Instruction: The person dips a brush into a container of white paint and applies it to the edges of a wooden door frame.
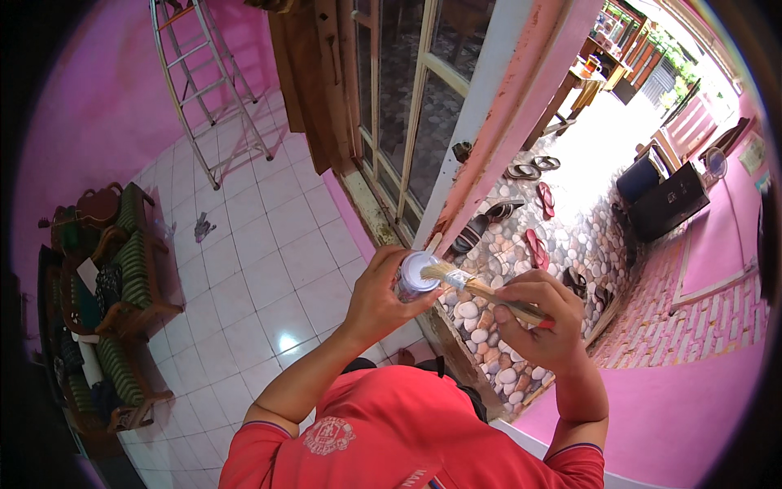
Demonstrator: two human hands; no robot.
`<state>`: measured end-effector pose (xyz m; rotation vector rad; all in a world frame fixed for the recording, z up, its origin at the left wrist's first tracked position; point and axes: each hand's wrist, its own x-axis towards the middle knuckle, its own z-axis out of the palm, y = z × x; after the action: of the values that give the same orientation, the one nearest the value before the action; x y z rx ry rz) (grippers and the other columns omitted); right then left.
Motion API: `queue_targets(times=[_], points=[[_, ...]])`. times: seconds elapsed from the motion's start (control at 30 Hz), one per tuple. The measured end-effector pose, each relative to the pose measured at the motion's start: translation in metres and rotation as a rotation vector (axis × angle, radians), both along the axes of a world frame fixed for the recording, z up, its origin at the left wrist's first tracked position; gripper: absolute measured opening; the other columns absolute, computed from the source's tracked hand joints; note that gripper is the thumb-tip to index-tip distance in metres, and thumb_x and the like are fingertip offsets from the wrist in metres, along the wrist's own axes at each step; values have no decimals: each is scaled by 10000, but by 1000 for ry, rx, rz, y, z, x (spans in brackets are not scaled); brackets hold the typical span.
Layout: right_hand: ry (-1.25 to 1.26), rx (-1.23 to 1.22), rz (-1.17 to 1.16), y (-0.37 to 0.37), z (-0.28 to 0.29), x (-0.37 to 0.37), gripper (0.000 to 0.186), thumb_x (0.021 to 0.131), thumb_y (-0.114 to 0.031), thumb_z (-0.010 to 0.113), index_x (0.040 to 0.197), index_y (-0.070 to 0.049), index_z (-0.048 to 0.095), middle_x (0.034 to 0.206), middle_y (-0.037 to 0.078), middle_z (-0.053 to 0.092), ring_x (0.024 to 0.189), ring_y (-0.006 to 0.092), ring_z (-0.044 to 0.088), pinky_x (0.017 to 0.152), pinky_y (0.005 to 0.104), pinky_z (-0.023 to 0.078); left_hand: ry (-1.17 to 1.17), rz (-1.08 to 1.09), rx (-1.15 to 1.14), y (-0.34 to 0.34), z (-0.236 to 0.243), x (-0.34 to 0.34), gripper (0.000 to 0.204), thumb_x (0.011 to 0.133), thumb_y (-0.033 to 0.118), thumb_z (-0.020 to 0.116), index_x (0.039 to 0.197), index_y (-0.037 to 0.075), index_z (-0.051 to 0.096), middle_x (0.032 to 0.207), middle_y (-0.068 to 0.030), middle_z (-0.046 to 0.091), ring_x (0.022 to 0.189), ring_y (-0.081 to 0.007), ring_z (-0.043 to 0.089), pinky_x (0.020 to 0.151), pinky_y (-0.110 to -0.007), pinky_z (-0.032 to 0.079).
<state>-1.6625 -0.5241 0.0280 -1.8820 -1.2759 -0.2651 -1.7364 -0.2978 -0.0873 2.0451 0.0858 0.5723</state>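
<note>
Left hand [376, 295] was curled around a small jar [419, 273] with pale contents, while a brush [459, 279] was pinched by its handle in the right hand [544, 314]. The bristles [440, 270] were angled over the jar's mouth; whether the contents were touched could not be told. The jar was held up before the body, near a door [481, 134]. Sandals [546, 200] were scattered over pebble-patterned flooring [497, 346] at right; striped seats [136, 277] and a ladder [204, 92] were seen at left.
</note>
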Motion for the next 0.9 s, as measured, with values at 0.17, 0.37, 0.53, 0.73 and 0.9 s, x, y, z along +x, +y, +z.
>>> queue_targets(times=[0.17,0.37,0.53,0.73,0.9], points=[[-18,-37,6,11,-3,0,271,787,-29,790,1033,-61,682,880,105,688,722,252,704,626,342,559,-35,-14,36,1,-2,1,619,740,249,920,1223,2,621,1167,-112,601,1026,-257,659,847,-347,546],[-22,-113,31,16,-6,1,309,751,-39,797,1034,-65,676,901,99,667,731,281,679,635,370,546,-20,-44,-6,4,-3,0,662,734,237,918,1266,5,601,1204,-115,592,1039,-255,657,841,-348,551],[-35,-131,39,21,-7,0,310,744,-41,799,1028,-72,678,895,95,663,736,287,678,640,373,549,-38,-35,36,6,-1,-1,665,734,257,915,1265,4,604,1206,-116,596,1031,-257,659,834,-347,553],[10,-91,19,22,-4,1,242,776,-27,787,991,-57,681,862,99,676,699,266,686,612,352,546,-44,-26,39,5,-3,-1,660,742,293,916,1253,4,613,1201,-116,600,1025,-253,662,820,-347,549],[178,16,-126,20,0,8,121,860,13,736,973,-9,698,811,85,704,679,156,695,619,286,533,-46,-17,41,4,3,-2,649,748,306,918,1239,4,619,1191,-111,601,1020,-245,661,813,-341,544]])
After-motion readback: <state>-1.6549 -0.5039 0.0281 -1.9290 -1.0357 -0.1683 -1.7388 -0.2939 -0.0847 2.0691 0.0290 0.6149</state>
